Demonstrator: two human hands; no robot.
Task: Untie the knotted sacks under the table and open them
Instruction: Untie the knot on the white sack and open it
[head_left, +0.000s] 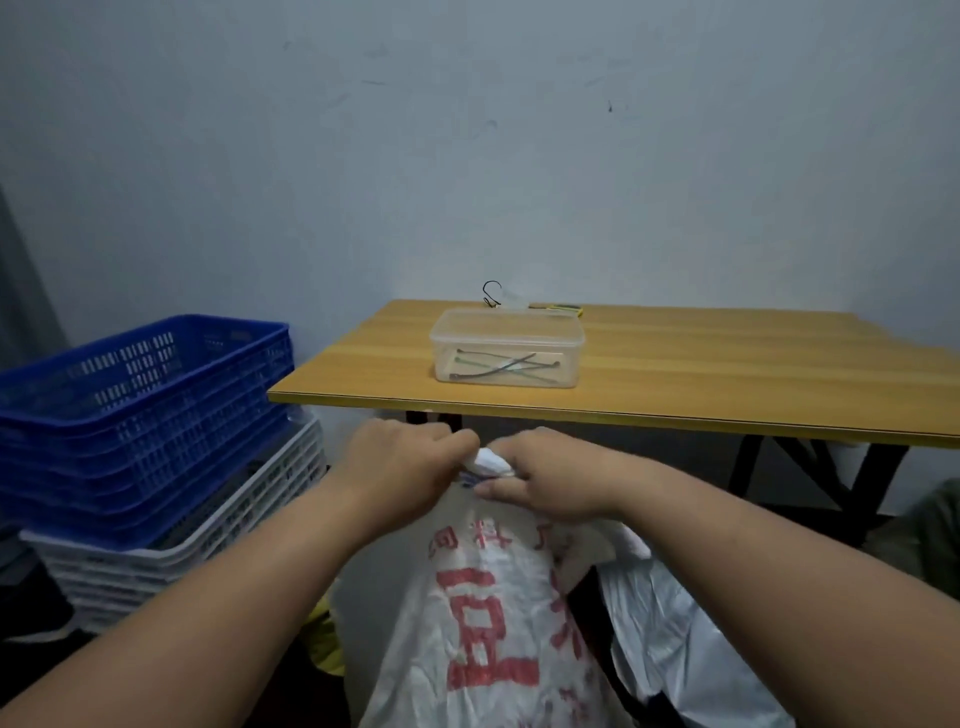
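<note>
Sack (483, 623) stands upright on the floor just in front of the worktop (675, 374), its knotted neck (488, 461) pinched from both sides by left hand (400, 462) and right hand (556, 480), presumably so the knot can be worked loose.

Two hands, left (400, 462) and right (550, 478), meet at one white printed sack (483, 623). One grey plastic bag (675, 623) lies right of it. One worktop (675, 374) carries one clear lidded box (506, 348). Blue crates (145, 415) sit stacked on white crates (182, 545); their number is unclear.
</note>
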